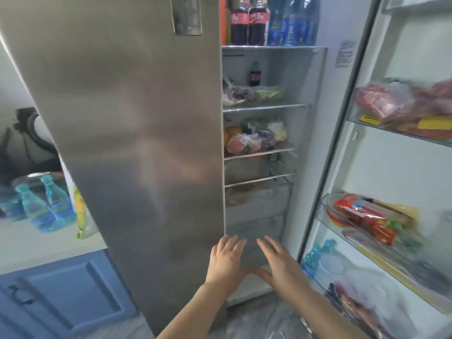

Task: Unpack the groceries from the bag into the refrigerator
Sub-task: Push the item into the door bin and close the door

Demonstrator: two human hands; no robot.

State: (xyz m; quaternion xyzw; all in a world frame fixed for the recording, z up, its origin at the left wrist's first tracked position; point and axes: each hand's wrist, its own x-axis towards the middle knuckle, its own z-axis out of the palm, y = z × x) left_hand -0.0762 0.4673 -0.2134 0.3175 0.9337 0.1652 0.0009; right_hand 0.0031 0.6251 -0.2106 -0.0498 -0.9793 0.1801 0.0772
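The refrigerator's right compartment [303,133] stands open in front of me. Bagged groceries [247,140] lie on its middle shelves, and cola bottles [249,20] stand on the top shelf. Both my hands reach toward the frosted bottom drawer [256,228]. My left hand [226,261] and my right hand [281,267] have straight, spread fingers and hold nothing. Whether the fingertips touch the drawer front I cannot tell. No grocery bag is in view.
The steel left door [137,133] is closed beside my left hand. The open right door [391,167] carries bins of bagged meat [391,101], red packets [367,216] and a blue bottle [315,255]. Blue water bottles [46,206] stand on a counter at left above blue cabinets [61,289].
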